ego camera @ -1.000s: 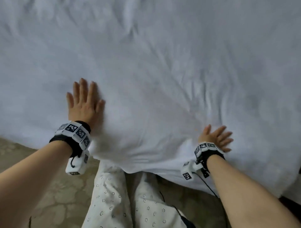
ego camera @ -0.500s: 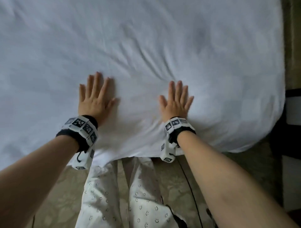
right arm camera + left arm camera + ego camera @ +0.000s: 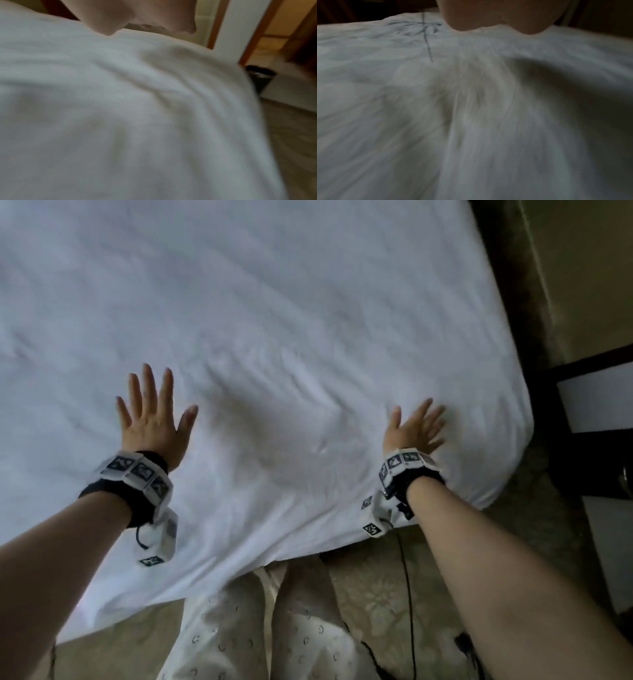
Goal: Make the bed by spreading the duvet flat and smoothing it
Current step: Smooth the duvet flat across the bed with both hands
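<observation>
A white duvet (image 3: 274, 320) covers the bed, with shallow creases fanning out between my hands. My left hand (image 3: 150, 416) lies flat on it, fingers straight and spread, near the front left. My right hand (image 3: 414, 429) presses flat on the duvet close to its front right corner (image 3: 507, 460), fingers splayed. Both wrist views are blurred: the left one has the heel of my left hand (image 3: 498, 17) over rippled duvet (image 3: 471, 108). The right one has the heel of my right hand (image 3: 137, 17) above the duvet (image 3: 120, 108).
The duvet's front edge (image 3: 274, 556) hangs over patterned beige carpet (image 3: 376, 594) where my legs in white patterned trousers (image 3: 260, 628) stand. Dark furniture (image 3: 589, 412) stands right of the bed. A black bin (image 3: 260, 77) sits on the floor beyond the corner.
My right hand has slid outward to the right, from beside the left hand to near the duvet's right corner. The left hand has moved further onto the bed. The view shifted.
</observation>
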Demonstrator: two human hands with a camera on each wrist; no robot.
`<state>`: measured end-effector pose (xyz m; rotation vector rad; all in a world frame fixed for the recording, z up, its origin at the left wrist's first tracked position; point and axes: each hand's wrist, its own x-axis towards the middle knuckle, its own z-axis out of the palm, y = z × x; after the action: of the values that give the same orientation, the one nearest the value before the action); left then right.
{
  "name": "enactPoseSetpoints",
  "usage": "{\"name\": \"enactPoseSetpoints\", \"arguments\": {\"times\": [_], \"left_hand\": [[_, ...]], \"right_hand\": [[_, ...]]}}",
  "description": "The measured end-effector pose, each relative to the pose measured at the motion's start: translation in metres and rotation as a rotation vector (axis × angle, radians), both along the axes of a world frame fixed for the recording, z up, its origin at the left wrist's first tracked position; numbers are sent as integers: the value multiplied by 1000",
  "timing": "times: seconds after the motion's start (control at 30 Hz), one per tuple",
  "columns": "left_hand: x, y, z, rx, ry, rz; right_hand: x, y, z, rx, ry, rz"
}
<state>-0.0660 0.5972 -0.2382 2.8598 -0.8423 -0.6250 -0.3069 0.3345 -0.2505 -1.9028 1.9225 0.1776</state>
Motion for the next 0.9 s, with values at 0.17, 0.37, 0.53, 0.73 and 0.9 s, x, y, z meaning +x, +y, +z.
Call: {"name": "enactPoseSetpoints", "arguments": {"times": [0.17, 0.37, 0.53, 0.73, 0.9], "left_hand": [[70, -24, 19, -70, 19, 44], [160, -10, 19, -101, 42, 125], [212, 6, 16, -65, 40, 164], [249, 12, 0, -8, 44, 188], [245, -7, -14, 5, 83, 152]], "right_hand": [[144, 46, 17, -41, -68, 512], [280, 91, 10, 6, -140, 781], [364, 111, -10, 42, -119, 905], [430, 126, -32, 2, -40, 1155], [403, 64, -51, -19, 64, 995]]}}
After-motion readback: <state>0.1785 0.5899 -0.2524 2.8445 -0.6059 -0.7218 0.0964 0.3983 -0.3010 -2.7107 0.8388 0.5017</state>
